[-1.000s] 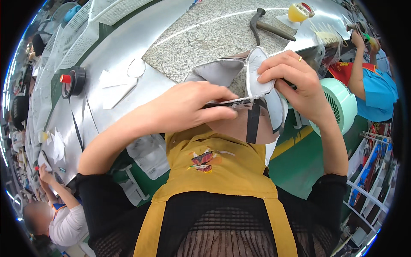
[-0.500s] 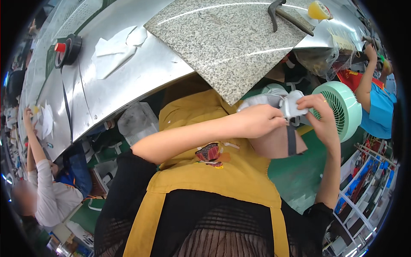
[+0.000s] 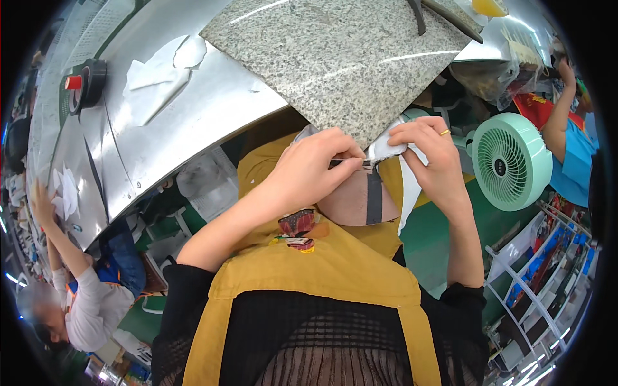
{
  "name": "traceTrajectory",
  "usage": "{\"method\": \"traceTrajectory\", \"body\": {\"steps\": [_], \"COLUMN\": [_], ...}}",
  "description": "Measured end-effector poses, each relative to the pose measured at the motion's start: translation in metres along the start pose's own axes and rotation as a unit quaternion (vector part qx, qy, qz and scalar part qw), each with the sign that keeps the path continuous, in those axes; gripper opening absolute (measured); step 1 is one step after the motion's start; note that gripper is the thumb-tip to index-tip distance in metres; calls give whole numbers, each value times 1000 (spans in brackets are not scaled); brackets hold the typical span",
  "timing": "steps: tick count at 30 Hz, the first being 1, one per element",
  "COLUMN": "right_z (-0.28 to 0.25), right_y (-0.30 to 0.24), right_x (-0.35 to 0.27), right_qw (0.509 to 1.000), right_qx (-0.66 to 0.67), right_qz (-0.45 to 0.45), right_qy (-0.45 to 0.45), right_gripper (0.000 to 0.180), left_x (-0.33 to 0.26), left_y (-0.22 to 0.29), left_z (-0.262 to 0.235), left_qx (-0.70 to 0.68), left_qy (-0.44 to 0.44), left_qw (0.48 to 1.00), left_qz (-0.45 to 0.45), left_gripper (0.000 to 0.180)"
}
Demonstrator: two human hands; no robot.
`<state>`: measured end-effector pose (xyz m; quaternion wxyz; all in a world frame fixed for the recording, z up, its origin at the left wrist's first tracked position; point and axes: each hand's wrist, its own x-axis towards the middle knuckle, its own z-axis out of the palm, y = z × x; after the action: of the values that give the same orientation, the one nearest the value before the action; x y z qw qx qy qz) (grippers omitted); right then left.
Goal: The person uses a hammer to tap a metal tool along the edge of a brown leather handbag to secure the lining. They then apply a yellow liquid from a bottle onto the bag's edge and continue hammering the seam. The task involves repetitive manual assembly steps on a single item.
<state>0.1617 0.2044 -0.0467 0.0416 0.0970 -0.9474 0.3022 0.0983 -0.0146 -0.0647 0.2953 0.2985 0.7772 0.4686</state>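
Observation:
A pinkish-brown, leather-like piece [image 3: 351, 201] with a dark strip [image 3: 374, 196] across it lies over my lap, below the near corner of a speckled stone slab [image 3: 335, 58]. My left hand [image 3: 315, 167] pinches the piece's upper edge, its thumb and fingers pressed together. Closed around a white padded part [image 3: 386, 148] at the right end of that edge is my right hand [image 3: 432, 151]. A white sheet-like flap [image 3: 409, 193] hangs below my right hand. Just what lies between my left fingertips is hidden.
Dark-headed hammer [image 3: 450, 19] on the slab. White cut pieces [image 3: 154, 80] and a black tape roll [image 3: 88, 87] lie on the metal table [image 3: 225, 96]. A green fan [image 3: 512, 162] stands right of my right hand. Co-workers are at the left and right; a metal rack [image 3: 534, 302] stands lower right.
Both hands and the pinkish-brown piece have moved left, to the slab's near corner. My left fingers have gone to the upper edge, and the white flap has come into sight. The view has shifted slightly.

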Motion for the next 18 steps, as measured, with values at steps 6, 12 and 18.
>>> {"method": "traceTrajectory", "body": {"steps": [6, 12, 18], "right_z": [-3, -7, 8], "right_y": [12, -6, -1], "right_x": [1, 5, 13], "right_qw": [993, 997, 995], "right_qx": [-95, -75, -94], "right_qz": [22, 4, -34], "right_qy": [69, 20, -20], "right_gripper": [24, 26, 19], "left_x": [39, 42, 41], "left_y": [0, -2, -8], "left_z": [19, 13, -1], "left_qx": [273, 220, 202], "left_qy": [159, 146, 103], "left_qw": [933, 948, 951], "left_qz": [172, 176, 209], "left_gripper": [5, 4, 7]}}
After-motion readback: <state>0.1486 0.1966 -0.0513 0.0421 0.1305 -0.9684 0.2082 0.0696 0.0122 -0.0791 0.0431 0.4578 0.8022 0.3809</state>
